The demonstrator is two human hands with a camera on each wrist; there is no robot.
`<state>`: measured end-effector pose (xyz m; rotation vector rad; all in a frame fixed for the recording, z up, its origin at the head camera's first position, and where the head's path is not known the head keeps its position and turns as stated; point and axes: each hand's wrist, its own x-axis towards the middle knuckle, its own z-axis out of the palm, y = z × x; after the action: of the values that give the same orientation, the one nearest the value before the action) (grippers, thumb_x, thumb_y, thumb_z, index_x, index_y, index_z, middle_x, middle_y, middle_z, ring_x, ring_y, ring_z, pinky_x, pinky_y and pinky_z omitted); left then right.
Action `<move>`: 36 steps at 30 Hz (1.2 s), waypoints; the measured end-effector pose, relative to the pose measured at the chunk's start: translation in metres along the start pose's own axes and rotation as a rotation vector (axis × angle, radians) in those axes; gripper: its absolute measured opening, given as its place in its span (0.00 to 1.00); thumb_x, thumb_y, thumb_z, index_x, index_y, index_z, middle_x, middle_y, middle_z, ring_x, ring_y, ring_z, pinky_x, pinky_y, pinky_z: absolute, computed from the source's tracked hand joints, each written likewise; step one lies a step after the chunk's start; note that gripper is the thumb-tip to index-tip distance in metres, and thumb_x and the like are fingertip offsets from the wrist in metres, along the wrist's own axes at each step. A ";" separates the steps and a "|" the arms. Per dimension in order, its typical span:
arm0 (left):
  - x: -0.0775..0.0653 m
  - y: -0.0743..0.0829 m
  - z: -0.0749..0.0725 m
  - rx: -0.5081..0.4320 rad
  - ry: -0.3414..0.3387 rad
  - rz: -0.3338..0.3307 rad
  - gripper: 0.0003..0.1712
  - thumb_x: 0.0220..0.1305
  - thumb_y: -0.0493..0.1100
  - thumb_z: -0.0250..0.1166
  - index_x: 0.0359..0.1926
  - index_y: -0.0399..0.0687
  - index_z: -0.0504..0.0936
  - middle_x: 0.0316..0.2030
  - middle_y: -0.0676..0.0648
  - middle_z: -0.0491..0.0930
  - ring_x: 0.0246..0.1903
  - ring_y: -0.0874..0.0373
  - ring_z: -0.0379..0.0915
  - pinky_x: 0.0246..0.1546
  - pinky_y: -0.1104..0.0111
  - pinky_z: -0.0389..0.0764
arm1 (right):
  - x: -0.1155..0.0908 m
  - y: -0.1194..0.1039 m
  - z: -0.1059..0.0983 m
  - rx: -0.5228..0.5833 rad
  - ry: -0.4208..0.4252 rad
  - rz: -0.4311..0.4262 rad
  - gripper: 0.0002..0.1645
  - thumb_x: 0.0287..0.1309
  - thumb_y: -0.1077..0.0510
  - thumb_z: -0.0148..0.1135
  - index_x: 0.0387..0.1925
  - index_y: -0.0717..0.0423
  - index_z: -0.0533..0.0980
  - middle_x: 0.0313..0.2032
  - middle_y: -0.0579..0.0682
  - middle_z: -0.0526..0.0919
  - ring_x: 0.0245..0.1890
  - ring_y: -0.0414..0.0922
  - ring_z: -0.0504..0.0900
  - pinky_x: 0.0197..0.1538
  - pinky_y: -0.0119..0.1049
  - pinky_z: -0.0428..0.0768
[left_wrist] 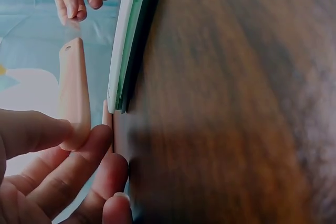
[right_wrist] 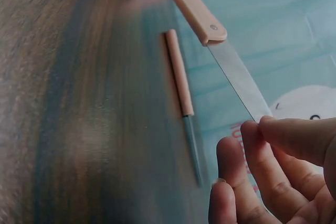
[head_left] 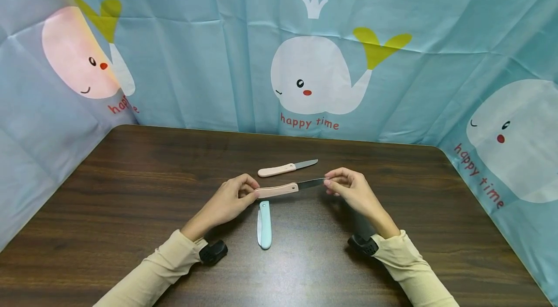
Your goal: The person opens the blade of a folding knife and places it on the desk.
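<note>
Both hands hold an unfolded folding knife (head_left: 277, 190) with a pale pink handle, raised over the table. My left hand (head_left: 231, 198) pinches the handle's end between thumb and fingers. At the other end, the blade tip (right_wrist: 247, 85) is pinched by the thumb and forefinger of my right hand (head_left: 355, 195). A second pink-handled folding knife (head_left: 279, 169) lies unfolded on the table just beyond, its blade toward the right. Nearer me, a mint-green folding knife (head_left: 265, 225) lies folded, the edge of its blade showing along the left of its handle.
The dark wood-grain table (head_left: 131, 191) is bounded at the back and sides by a light blue curtain (head_left: 187, 74) printed with whales. Black cameras are strapped to both wrists, over the cream sleeves (head_left: 148, 273).
</note>
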<state>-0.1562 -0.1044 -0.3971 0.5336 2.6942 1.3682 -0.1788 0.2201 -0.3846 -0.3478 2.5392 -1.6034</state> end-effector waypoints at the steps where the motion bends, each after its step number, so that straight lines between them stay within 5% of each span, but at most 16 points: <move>1: 0.000 -0.001 0.000 -0.005 -0.004 -0.004 0.07 0.68 0.39 0.62 0.44 0.41 0.79 0.36 0.46 0.87 0.32 0.63 0.77 0.33 0.72 0.73 | 0.000 0.001 0.001 -0.003 -0.002 0.003 0.16 0.66 0.58 0.63 0.48 0.67 0.77 0.43 0.68 0.85 0.33 0.41 0.87 0.41 0.38 0.84; 18: 0.011 -0.006 -0.001 0.043 0.013 -0.028 0.06 0.66 0.39 0.63 0.41 0.41 0.81 0.31 0.47 0.82 0.23 0.63 0.69 0.27 0.73 0.70 | 0.009 0.011 0.004 -0.042 -0.035 0.023 0.16 0.66 0.59 0.62 0.48 0.68 0.77 0.42 0.65 0.86 0.34 0.44 0.87 0.38 0.34 0.83; 28: 0.023 -0.007 -0.006 0.021 -0.080 -0.082 0.06 0.68 0.39 0.63 0.42 0.41 0.82 0.29 0.47 0.82 0.19 0.61 0.72 0.23 0.69 0.73 | 0.026 0.016 0.003 -0.052 -0.032 0.085 0.15 0.67 0.58 0.62 0.49 0.64 0.78 0.43 0.62 0.87 0.35 0.43 0.86 0.35 0.35 0.82; 36: 0.028 -0.005 -0.005 0.029 -0.078 -0.131 0.06 0.67 0.40 0.64 0.42 0.42 0.82 0.29 0.48 0.83 0.19 0.61 0.72 0.23 0.69 0.73 | 0.034 0.017 0.003 -0.095 -0.009 0.126 0.15 0.67 0.56 0.61 0.50 0.61 0.79 0.43 0.60 0.87 0.32 0.42 0.85 0.32 0.37 0.80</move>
<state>-0.1846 -0.1014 -0.3954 0.3957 2.6388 1.2501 -0.2129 0.2157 -0.4003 -0.1988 2.5796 -1.4386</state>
